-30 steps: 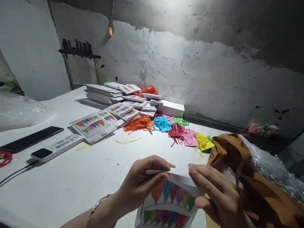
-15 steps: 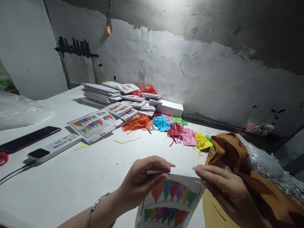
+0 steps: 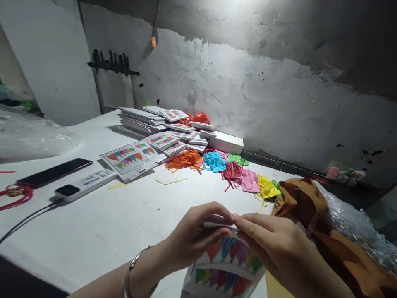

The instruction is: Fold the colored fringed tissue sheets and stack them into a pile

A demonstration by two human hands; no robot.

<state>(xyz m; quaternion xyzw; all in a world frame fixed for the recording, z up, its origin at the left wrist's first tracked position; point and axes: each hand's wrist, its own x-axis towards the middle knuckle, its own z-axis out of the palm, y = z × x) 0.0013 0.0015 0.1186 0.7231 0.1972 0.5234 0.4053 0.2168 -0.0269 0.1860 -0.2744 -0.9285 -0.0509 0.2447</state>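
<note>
A white box point(image 3: 223, 271) printed with rows of coloured pennants stands at the bottom centre, its top edge towards the table. My left hand point(image 3: 198, 231) grips that top edge, thumb on the printed side and fingers behind. A bracelet circles the left wrist. My right hand point(image 3: 273, 240) has its fingers pressed together on the same edge, their tips against my left fingertips. Its palm and fingers cover the box's upper right corner; the right thumb is hidden. Beneath the right hand shows a piece of yellow material point(image 3: 276, 285).
Stacked printed boxes point(image 3: 141, 120) and a printed sheet point(image 3: 130, 159) lie at the back left. Coloured tassel bundles point(image 3: 214, 161) run towards a brown bag point(image 3: 302, 198) at right. A phone point(image 3: 56, 171) and a white cabled device point(image 3: 87, 185) lie left. Clear plastic point(image 3: 34, 134) bulges beyond.
My right hand has slid left along the box's top edge until its fingertips meet my left ones. The camera view has shifted slightly left.
</note>
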